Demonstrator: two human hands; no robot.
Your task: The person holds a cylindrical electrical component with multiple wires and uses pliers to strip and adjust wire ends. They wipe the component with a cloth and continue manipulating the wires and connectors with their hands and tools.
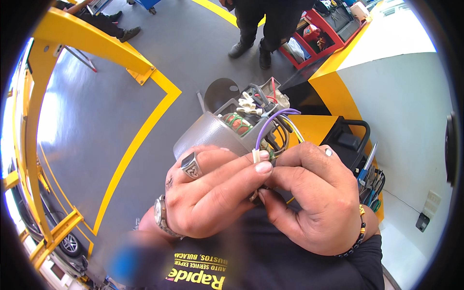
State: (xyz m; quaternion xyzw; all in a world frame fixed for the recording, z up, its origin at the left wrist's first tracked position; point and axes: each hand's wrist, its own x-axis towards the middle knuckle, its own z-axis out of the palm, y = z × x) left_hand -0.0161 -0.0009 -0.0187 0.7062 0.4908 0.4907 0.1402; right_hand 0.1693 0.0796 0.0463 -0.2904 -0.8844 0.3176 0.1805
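A grey metal motor housing [205, 133] sits just beyond my hands, its side uncovered. Inside show a copper winding [237, 124] laced with green cord, several white connectors [249, 104] and loose wires. My left hand [208, 193], with a ring and a wristwatch, pinches a small white wire connector [256, 155] between its fingertips. From that connector a purple wire [263, 128] loops up and to the right. Close beside it, my right hand [314, 193] has thumb and fingers pressed together; what they hold is mostly hidden. Yellow and black wires [292, 126] run down behind the right hand.
A black-handled tool holder [353, 130] and several hand tools [372, 179] lie to the right, beside a yellow-edged pale wall [401, 101]. Past the housing stands a person [263, 24], near a red tool cart [309, 43]. A yellow steel frame [92, 38] rises at left.
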